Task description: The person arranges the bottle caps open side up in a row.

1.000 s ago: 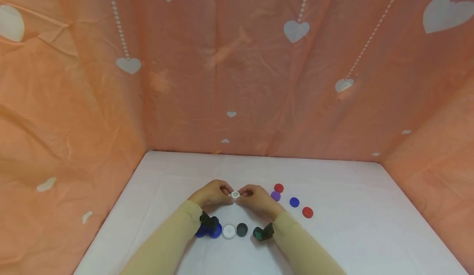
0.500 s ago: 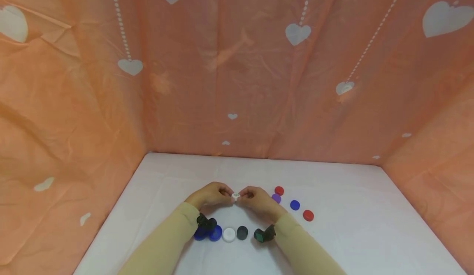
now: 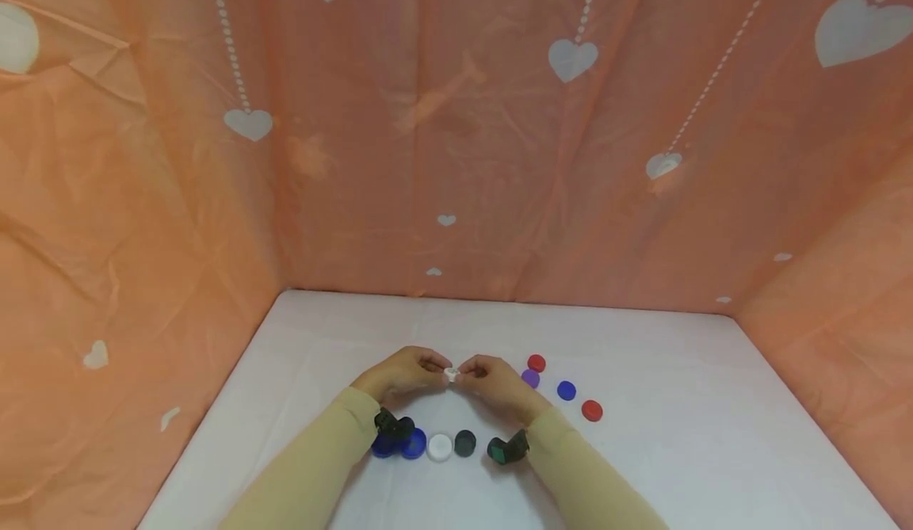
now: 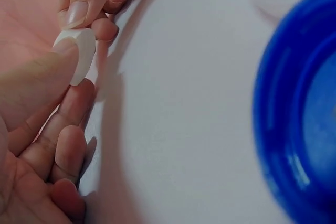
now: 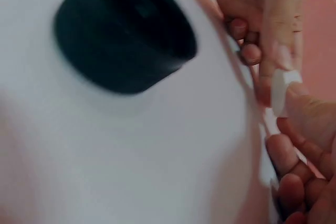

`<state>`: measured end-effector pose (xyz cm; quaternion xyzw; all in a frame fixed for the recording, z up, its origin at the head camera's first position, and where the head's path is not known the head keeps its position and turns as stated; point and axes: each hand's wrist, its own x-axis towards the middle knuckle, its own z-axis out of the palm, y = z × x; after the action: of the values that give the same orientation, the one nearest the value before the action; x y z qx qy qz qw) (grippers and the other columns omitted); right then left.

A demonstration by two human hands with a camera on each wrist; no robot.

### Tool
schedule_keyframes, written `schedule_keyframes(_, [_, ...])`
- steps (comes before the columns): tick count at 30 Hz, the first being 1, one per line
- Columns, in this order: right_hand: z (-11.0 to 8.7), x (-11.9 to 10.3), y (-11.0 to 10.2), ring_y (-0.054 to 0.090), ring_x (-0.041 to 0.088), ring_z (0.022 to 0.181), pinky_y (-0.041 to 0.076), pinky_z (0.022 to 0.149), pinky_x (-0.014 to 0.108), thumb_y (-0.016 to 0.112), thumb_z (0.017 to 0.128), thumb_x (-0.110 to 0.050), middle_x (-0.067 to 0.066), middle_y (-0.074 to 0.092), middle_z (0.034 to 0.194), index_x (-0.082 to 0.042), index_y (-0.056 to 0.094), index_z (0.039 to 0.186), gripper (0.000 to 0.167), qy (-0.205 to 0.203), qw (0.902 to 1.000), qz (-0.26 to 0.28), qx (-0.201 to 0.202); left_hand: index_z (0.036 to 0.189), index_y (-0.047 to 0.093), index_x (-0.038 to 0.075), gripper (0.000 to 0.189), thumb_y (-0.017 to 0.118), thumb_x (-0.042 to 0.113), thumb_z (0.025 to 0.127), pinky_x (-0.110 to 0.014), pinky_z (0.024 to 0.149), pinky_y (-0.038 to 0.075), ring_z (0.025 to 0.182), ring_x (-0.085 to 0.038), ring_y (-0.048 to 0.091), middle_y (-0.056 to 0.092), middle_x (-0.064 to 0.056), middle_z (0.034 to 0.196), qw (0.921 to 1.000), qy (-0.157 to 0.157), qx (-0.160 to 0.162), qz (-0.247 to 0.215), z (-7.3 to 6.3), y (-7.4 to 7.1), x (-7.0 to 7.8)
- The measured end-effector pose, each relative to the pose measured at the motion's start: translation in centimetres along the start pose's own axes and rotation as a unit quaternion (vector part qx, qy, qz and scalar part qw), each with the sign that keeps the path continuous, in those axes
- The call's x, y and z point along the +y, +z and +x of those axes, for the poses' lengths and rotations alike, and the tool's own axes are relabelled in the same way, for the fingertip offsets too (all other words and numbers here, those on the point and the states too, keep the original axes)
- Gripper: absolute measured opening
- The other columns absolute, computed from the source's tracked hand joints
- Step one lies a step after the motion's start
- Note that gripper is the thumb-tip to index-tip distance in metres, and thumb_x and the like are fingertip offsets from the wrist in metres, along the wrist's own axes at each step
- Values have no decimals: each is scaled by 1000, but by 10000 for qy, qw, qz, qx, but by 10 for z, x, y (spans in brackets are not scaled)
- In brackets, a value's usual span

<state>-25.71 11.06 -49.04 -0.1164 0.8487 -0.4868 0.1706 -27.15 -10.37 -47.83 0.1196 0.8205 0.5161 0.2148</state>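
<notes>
A small white faceted piece (image 3: 452,374) is held between both hands above the white table. My left hand (image 3: 402,373) pinches its left side between thumb and fingers; the thumb lies across the piece (image 4: 86,59) in the left wrist view. From the other side my right hand (image 3: 499,387) also pinches it, thumb pressed on its rim in the right wrist view. Fingers cover much of the piece, and its kind is unclear. Nearer the body are a blue bottle cap (image 3: 413,444), a second blue cap (image 3: 383,448) partly behind the left wrist camera, a white cap (image 3: 439,448) and a black cap (image 3: 465,443).
Right of the right hand lie a red cap (image 3: 536,363), a purple cap (image 3: 530,378), a blue cap (image 3: 567,390) and another red cap (image 3: 592,410). Orange curtains (image 3: 499,158) with pale hearts enclose the table (image 3: 678,435) at the back and sides.
The white piece has turned in the fingers: its face with dark marks, plain a second ago, is now tilted out of clear sight. My left hand and forearm have shifted slightly left.
</notes>
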Motion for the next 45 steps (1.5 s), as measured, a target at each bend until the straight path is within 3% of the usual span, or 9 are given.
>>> schedule_keyframes(7, [-1, 3, -1, 54, 20, 98, 42, 88, 38, 64, 93, -37, -2, 64, 99, -21, 66, 103, 19, -186, 9996, 197, 68, 112, 68, 5, 30, 74, 18, 85, -31, 85, 48, 92, -15, 62, 70, -3, 99, 9995, 201, 219, -146, -2, 4, 1])
schedule_keyframes(12, [-13, -2, -7, 58, 22, 92, 45, 80, 36, 62, 94, -38, 2, 66, 97, -21, 65, 106, 20, -285, 9989, 276, 231, 110, 68, 9, 31, 74, 28, 86, -34, 84, 48, 94, -14, 63, 70, -2, 99, 9991, 323, 287, -40, -9, 9, 10])
schedule_keyframes(16, [-22, -4, -9, 60, 24, 91, 48, 80, 36, 59, 96, -37, 5, 66, 98, -20, 64, 108, 21, -411, 9981, 289, 351, 108, 68, 7, 28, 74, 25, 87, -39, 81, 50, 91, -17, 64, 70, -3, 98, 9981, 466, 352, -189, -14, 14, 18])
schedule_keyframes(26, [-40, -1, -6, 61, 18, 87, 50, 80, 35, 58, 96, -40, 0, 67, 96, -20, 65, 105, 23, -656, 9938, 134, 886, 101, 69, 6, 20, 69, 23, 91, -30, 70, 49, 87, -24, 65, 71, -7, 91, 9945, 884, 556, -75, -23, 28, 22])
schedule_keyframes(35, [-47, -3, -5, 61, 22, 85, 51, 74, 33, 57, 98, -34, 1, 67, 94, -18, 66, 103, 19, -608, 9934, 206, 946, 103, 69, 5, 18, 64, 21, 94, -34, 77, 50, 92, -23, 65, 71, -3, 91, 9946, 865, 564, -49, -31, 32, 22])
schedule_keyframes(45, [-52, -4, -5, 60, 23, 85, 50, 74, 33, 57, 98, -32, 3, 67, 93, -17, 65, 103, 18, -621, 9931, 216, 968, 103, 70, 7, 17, 64, 21, 95, -31, 75, 50, 90, -20, 63, 69, -2, 93, 9945, 840, 630, -30, -35, 34, 24])
